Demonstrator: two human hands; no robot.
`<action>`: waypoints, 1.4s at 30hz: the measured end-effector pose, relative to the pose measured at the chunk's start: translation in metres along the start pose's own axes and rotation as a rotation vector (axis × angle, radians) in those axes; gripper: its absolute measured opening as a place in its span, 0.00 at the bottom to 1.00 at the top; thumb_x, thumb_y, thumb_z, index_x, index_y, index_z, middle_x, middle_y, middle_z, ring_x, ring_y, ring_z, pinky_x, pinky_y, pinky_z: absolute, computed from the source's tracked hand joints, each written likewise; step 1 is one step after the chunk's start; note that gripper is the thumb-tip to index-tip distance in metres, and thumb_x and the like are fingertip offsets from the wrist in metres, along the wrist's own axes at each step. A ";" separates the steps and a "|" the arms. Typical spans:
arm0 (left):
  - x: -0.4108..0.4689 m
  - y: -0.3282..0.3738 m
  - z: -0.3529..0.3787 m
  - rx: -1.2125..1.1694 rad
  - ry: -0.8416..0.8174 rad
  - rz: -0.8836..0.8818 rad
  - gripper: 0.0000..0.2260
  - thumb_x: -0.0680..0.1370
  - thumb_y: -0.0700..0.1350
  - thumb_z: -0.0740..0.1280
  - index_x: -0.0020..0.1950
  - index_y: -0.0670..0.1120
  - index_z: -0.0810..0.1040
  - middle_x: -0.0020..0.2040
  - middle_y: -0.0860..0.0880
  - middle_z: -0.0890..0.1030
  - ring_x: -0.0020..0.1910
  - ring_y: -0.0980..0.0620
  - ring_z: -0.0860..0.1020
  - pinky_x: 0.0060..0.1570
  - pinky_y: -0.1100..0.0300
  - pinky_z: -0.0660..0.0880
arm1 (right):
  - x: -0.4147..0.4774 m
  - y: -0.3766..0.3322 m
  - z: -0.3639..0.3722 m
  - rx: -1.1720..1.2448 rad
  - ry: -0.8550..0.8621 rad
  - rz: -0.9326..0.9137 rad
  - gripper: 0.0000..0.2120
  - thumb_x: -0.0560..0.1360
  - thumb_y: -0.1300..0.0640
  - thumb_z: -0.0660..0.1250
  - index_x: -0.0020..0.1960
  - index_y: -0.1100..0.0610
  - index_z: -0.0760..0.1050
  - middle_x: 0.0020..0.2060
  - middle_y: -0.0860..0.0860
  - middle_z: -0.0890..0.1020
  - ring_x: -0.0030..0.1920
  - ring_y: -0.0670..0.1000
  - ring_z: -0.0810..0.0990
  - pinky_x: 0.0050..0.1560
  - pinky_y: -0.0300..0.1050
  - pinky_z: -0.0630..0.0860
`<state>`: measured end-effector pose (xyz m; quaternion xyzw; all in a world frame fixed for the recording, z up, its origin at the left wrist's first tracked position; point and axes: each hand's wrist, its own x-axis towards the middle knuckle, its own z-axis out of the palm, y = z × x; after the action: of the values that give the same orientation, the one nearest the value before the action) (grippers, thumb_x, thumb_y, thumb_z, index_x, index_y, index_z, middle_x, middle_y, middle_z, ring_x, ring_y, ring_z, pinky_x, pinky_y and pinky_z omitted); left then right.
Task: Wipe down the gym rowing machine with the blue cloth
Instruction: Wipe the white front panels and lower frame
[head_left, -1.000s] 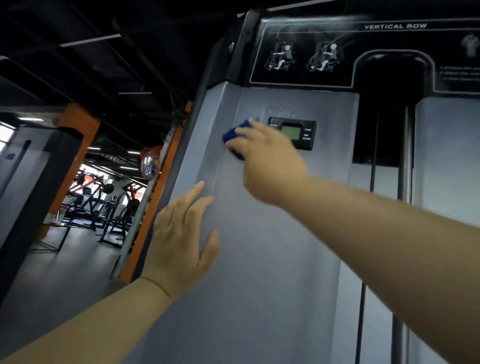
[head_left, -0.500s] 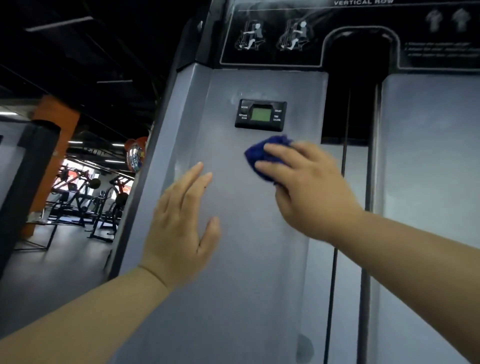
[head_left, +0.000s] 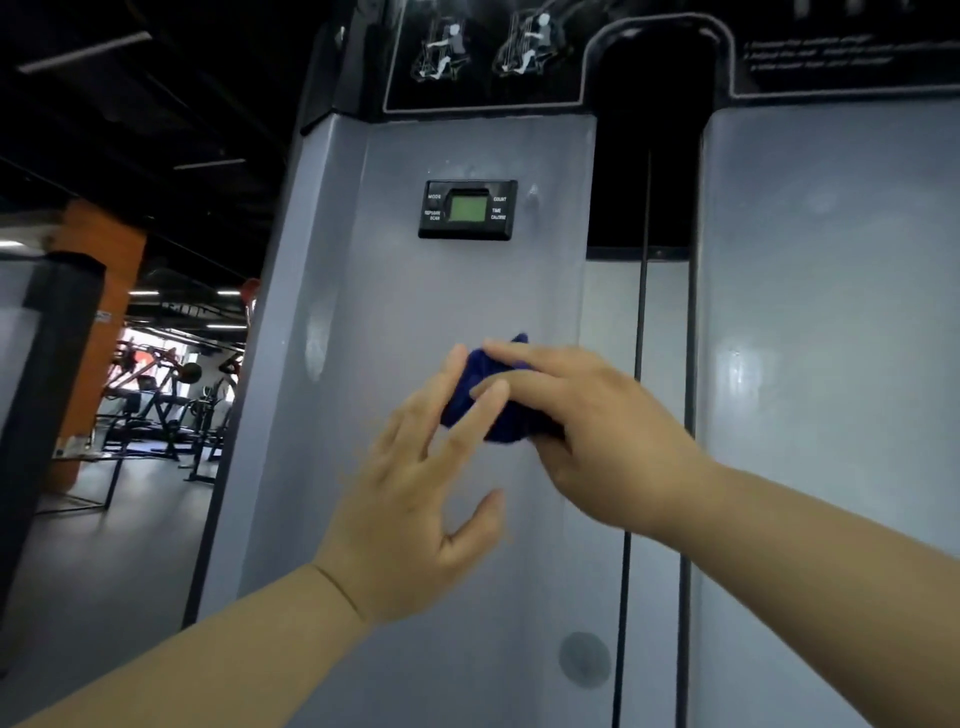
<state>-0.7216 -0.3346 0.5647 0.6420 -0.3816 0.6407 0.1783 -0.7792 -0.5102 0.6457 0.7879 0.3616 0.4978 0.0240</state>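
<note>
The rowing machine's grey shroud panel (head_left: 415, 291) fills the middle of the view, with a small black display (head_left: 467, 209) set in it. Below the display, my right hand (head_left: 597, 431) grips the bunched blue cloth (head_left: 493, 410) and presses it against the panel. My left hand (head_left: 415, 499) is spread with straight fingers, and its fingertips reach the left side of the cloth. Most of the cloth is hidden under both hands.
A dark slot with a cable (head_left: 644, 208) runs down the machine right of the panel, then a second grey panel (head_left: 831, 364). An instruction placard (head_left: 493, 52) sits on top. Other gym equipment (head_left: 166, 395) and an orange column (head_left: 98, 270) stand at the far left.
My right hand has wiped the cloth from the panel's upper left, past the display, down to its middle. My left hand has moved right until its fingers meet the cloth.
</note>
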 end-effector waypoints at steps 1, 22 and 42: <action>0.002 0.007 0.002 -0.041 0.007 0.007 0.32 0.78 0.51 0.61 0.80 0.54 0.52 0.80 0.49 0.54 0.76 0.56 0.59 0.73 0.65 0.58 | -0.006 -0.007 0.000 0.163 -0.016 0.058 0.29 0.73 0.68 0.67 0.65 0.40 0.71 0.73 0.41 0.69 0.65 0.43 0.73 0.64 0.37 0.71; -0.062 0.014 0.030 0.003 0.085 -0.102 0.08 0.77 0.51 0.67 0.43 0.47 0.76 0.64 0.48 0.75 0.70 0.42 0.69 0.68 0.38 0.65 | -0.037 0.013 0.003 -0.281 -0.294 0.186 0.42 0.78 0.37 0.61 0.79 0.46 0.36 0.73 0.41 0.30 0.75 0.42 0.30 0.73 0.46 0.28; -0.105 0.001 0.016 0.127 0.055 -0.408 0.17 0.77 0.54 0.61 0.66 0.55 0.71 0.70 0.47 0.66 0.70 0.48 0.63 0.64 0.32 0.67 | -0.059 0.010 0.012 -0.310 -0.382 0.053 0.47 0.74 0.29 0.58 0.78 0.47 0.32 0.74 0.41 0.30 0.75 0.51 0.26 0.71 0.50 0.27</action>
<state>-0.6999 -0.3191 0.4621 0.6980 -0.1974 0.6314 0.2740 -0.7782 -0.5485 0.5981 0.8639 0.2490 0.3898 0.1994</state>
